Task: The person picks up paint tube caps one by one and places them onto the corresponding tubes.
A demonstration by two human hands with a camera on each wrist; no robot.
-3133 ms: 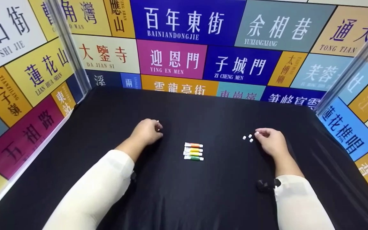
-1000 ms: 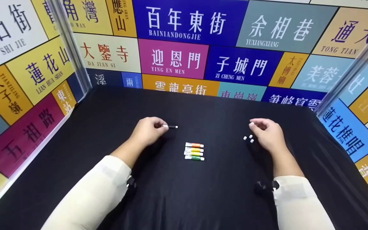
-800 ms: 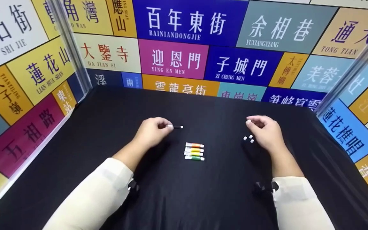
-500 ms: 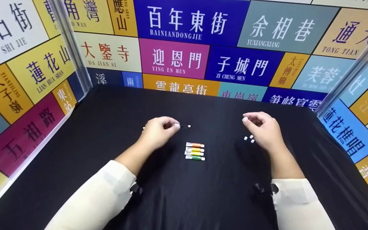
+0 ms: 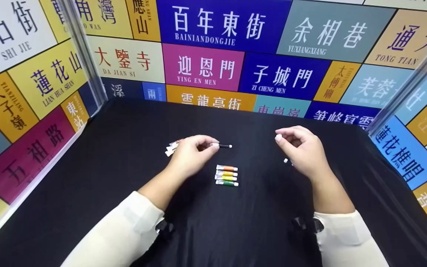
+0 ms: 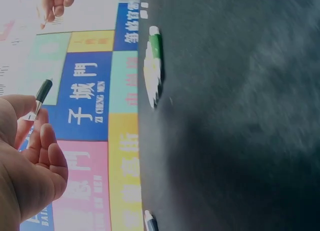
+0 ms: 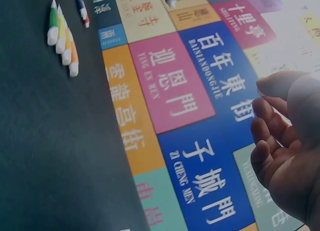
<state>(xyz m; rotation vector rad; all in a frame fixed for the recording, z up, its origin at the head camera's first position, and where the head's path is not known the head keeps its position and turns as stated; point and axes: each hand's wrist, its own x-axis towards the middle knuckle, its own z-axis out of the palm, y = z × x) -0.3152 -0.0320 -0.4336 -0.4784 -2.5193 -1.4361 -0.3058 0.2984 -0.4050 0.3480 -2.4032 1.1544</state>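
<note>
Spanning the near part of the view, the left sleeve [image 5: 113,230] and right sleeve [image 5: 347,237] reach over the dark cloth of the counter [image 5: 232,226]. Beyond them, four tubes lie parallel and close together: from near to far, a green tube [image 5: 225,183], a yellow tube [image 5: 224,178], an amber tube [image 5: 225,173] and an orange tube [image 5: 227,168], each with its white end toward the person's right. This row appears to be the finished portion. Slightly farther, at right, lie loose white pieces [image 5: 285,160], partly hidden by the right hand [image 5: 304,154]. That hand is raised, thumb and forefinger pinching what looks like a similar held piece [image 5: 278,137]. Opposite, the left hand [image 5: 193,155] grips a black tube [image 5: 224,146] between thumb and fingers above the counter, its pale tip directed toward the right hand. Tip and held piece stand apart, not yet brought together. Farther still, other tubes [image 5: 170,150] lie partly hidden behind the left hand; their number cannot be told. The work is judged partway along: four tubes set out, one in hand, these others and the loose pieces apparently left. A lettered wall [image 5: 202,68] forms the background.
</note>
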